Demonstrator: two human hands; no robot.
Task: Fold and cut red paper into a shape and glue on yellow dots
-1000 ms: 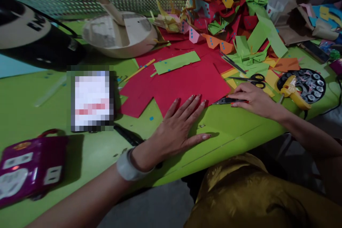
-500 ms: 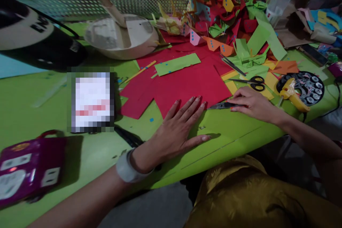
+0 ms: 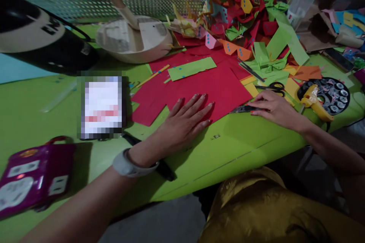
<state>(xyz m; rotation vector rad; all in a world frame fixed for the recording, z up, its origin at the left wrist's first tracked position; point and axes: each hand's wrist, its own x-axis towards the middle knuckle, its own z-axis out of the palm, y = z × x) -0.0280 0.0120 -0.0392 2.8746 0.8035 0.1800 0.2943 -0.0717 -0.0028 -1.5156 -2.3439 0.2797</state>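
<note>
My left hand (image 3: 185,123) lies flat with fingers stretched out on the lower edge of a red paper sheet (image 3: 208,87). At the sheet's right lower corner, my right hand (image 3: 275,110) grips a dark, pointed tool that looks like scissors (image 3: 241,109), with a bit of orange at its handle. Its tip points left, along the sheet's edge; the fingers hide most of the handle. A green paper strip (image 3: 192,69) with blue dots rests on the red paper. Just above my right hand lie black-handled scissors (image 3: 275,87), partly covered by it.
Folded coloured paper pieces (image 3: 239,19) are heaped at the back. A yellow glue gun (image 3: 318,102) leans on a black round tray (image 3: 340,93) at right. On the left stand a purple box with sockets (image 3: 37,174), a blurred-out screen (image 3: 102,106) and a pale bowl (image 3: 134,51).
My left hand has slid slightly left and up along the red paper, its thumb drawn in toward the fingers. My right hand keeps hold of the scissors. The view has shifted a little.
</note>
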